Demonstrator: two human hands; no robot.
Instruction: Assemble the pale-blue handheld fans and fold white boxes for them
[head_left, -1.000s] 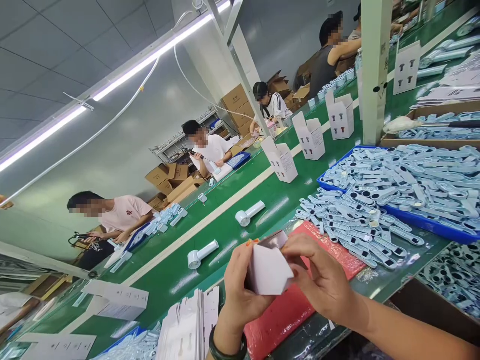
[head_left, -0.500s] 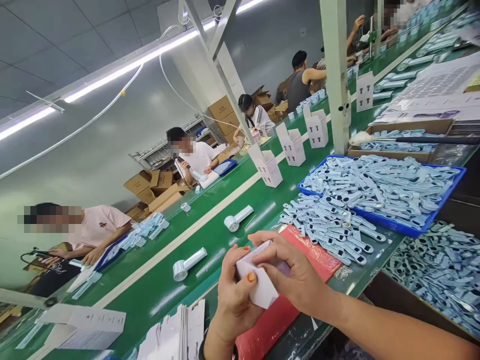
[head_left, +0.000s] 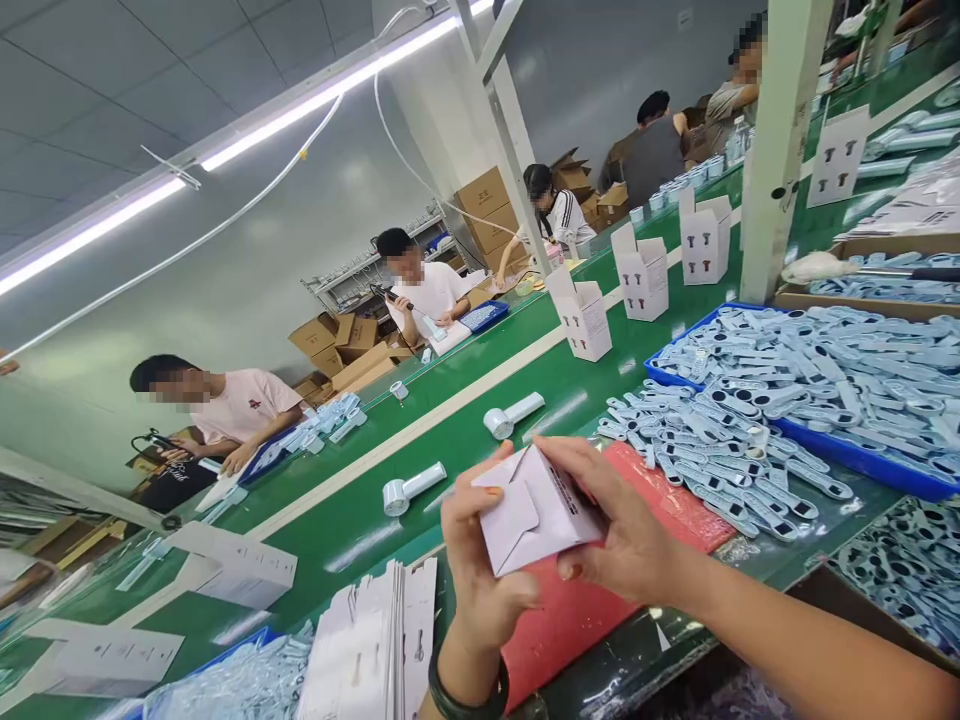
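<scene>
A small white cardboard box [head_left: 517, 520] is held up in front of me, its folded end flaps facing my head. My left hand [head_left: 480, 550] grips its left side, and my right hand [head_left: 619, 530] is wrapped round the right side, over printed marks. Below the box lies a red pad [head_left: 562, 620] on the bench. Close by on the left stands a stack of flat white cartons [head_left: 371, 640]. Light-blue plastic handle parts [head_left: 720, 450] lie heaped just beyond my right hand.
A green conveyor belt [head_left: 330, 540] runs diagonally past, carrying light-blue handheld fans [head_left: 412, 488] and open white boxes [head_left: 641, 280]. A blue tray [head_left: 862, 455] full of parts sits at the right, near an upright post [head_left: 784, 150]. Several co-workers [head_left: 427, 290] sit across the belt.
The box has been turned so its folded end now faces me, with both hands still on it. My view has swung left, and open boxes on the belt show further along.
</scene>
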